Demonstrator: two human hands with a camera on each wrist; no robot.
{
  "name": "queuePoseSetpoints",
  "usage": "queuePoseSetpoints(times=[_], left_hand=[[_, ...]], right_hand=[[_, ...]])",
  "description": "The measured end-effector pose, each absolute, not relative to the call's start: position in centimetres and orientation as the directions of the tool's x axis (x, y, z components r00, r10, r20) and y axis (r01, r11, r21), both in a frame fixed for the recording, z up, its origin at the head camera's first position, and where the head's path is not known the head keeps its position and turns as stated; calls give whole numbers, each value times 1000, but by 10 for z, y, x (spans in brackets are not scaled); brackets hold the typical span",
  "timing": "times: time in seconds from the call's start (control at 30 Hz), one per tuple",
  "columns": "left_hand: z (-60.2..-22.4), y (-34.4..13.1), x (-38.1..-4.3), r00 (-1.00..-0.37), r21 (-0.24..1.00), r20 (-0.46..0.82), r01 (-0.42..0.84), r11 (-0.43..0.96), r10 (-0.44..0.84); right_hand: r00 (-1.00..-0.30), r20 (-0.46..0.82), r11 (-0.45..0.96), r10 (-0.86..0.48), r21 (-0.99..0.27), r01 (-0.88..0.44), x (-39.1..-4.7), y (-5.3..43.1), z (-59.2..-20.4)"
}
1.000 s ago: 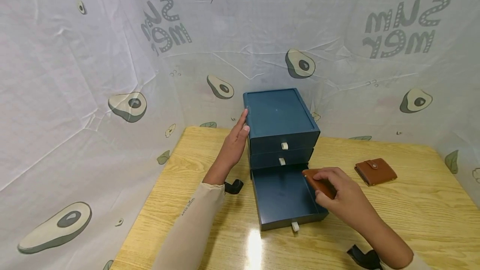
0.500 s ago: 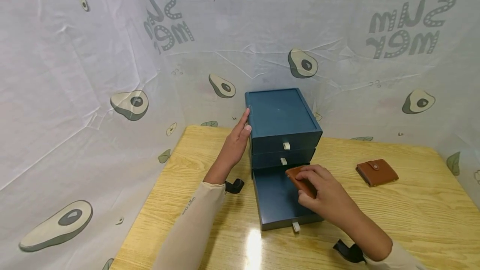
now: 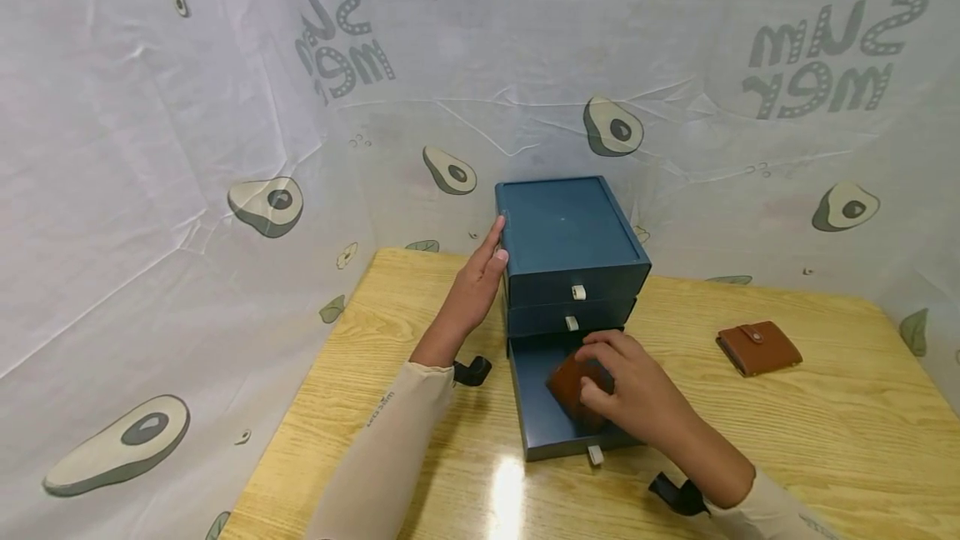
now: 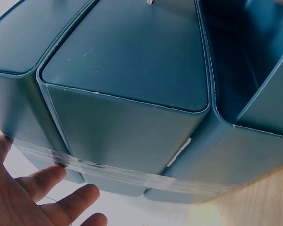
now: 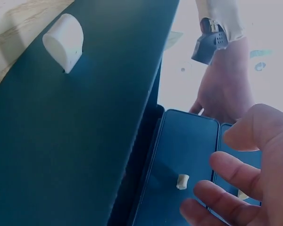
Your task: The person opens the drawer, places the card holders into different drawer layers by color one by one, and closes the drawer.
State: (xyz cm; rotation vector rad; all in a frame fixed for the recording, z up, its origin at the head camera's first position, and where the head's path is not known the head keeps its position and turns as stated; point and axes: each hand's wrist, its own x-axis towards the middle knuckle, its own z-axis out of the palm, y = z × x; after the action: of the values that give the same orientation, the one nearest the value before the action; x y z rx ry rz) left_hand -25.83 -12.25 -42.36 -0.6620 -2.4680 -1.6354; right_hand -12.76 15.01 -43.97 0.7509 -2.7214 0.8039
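Note:
A blue three-drawer storage box [image 3: 566, 223] stands on the table, its bottom drawer [image 3: 534, 411] pulled out. My left hand [image 3: 474, 286] lies along the box's left side with straight fingers; in the left wrist view its fingertips [image 4: 87, 192] are by the side wall and a strip of clear tape. A brown leather wallet [image 3: 564, 382], blurred, is in the bottom drawer, partly behind my right hand [image 3: 637, 386]. That hand hovers over the drawer with thumb and fingers spread. The right wrist view shows nothing between its fingers [image 5: 236, 167].
A second brown wallet [image 3: 759, 348] with a snap strap lies on the wooden table [image 3: 847, 407] to the right. White pull tabs [image 3: 596, 455] stick out from the drawer fronts. A printed white curtain [image 3: 390, 132] hangs behind and on the left.
My right hand has moved left over the open drawer and let go of the wallet, which has dropped into the drawer. The left hand stays against the box.

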Motion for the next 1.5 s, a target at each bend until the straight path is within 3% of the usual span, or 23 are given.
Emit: queuePoseSetpoints(times=[0.67, 1.1, 1.5], left_hand=[[-425, -121, -258, -907, 854, 315, 400, 334, 281], [-424, -121, -257, -911, 854, 306, 391, 343, 277], [-424, -122, -255, -904, 854, 312, 402, 330, 293]], right_hand=[[-906, 298, 813, -300, -417, -407, -127, 189, -433], [-965, 226, 875, -135, -429, -223, -134, 249, -437], [-969, 242, 918, -44, -372, -135, -149, 310, -466]])
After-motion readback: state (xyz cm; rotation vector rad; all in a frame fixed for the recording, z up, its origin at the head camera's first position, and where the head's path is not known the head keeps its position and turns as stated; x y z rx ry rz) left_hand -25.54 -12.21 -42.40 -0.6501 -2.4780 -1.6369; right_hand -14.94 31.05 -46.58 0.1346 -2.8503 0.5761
